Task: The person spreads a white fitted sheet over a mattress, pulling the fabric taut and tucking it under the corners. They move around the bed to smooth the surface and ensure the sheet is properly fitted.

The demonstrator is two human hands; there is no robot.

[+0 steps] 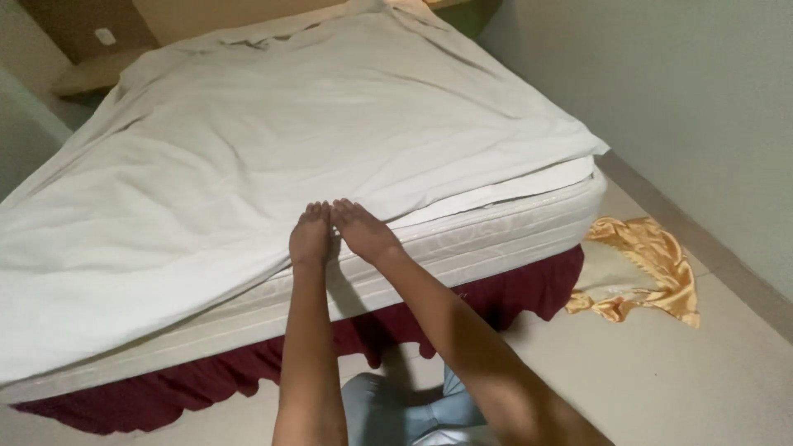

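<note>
The white sheet (273, 149) lies spread over the bed, rumpled in long soft creases, its near edge hanging loosely over the side of the mattress (496, 235). At that edge both hands meet, side by side and touching. The left hand (311, 238) lies palm down with fingers together on the cloth where it drapes over the mattress rim; its grip looks flat and pressed against the sheet rather than closed, though whether any cloth is pinched under the fingers cannot be told. The right hand (363, 231) is likewise stretched out, fingers long and close, resting on the sheet's hem just beside the left; its grip too cannot be judged for certain.

The mattress is thick and pale, with quilted, ribbed side panels and a second white layer showing at the corner. Below it hangs a dark red frilled bed skirt (165, 396). On the pale smooth floor (702, 380) near the bed corner lies a crumpled, shiny golden cloth (652, 264), satin-like.
</note>
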